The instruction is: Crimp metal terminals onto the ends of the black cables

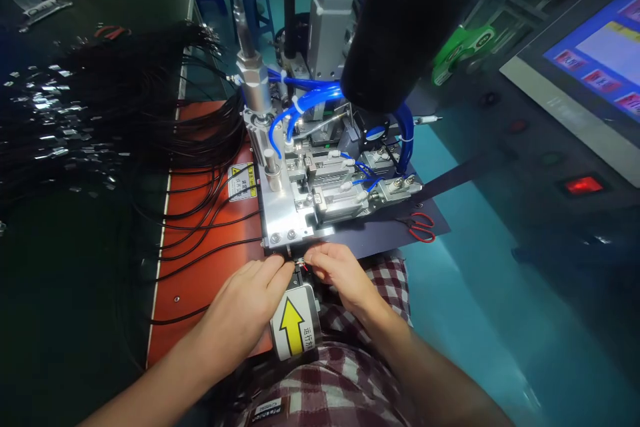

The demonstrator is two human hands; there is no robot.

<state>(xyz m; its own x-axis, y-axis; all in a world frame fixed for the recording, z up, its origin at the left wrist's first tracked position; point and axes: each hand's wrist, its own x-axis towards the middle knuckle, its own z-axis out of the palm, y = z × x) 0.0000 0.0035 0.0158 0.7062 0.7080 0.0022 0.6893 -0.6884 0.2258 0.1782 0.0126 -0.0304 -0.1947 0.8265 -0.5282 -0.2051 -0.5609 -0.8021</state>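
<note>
Just before the machine (285,203), our right hand (337,268) pinches a small part (301,262), while our left hand's (253,297) grip we cannot tell.

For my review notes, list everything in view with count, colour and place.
Machine: one, silver, centre
Tubes: several, blue, on the machine
Thick cylinder: one, black, top centre
Cables: too many to count, black, left
Board: one, orange-red, left of the machine
Warning label: one, yellow and white, on the board
Dark sheet: one, under the machine's right side
Snips: one, red-handled, on the dark sheet
Arrow block: one, white-and-yellow label, machine's near side
Small part: unclear count, partly red, above the arrow block
Green object: one, upper right
Screen: one, mostly blue, far right
Lit button: one, red, right
Stool: one, blue, background
Checked clothing: maroon-white, bottom
Left hand, right hand: one each, bare, at the small part
</note>
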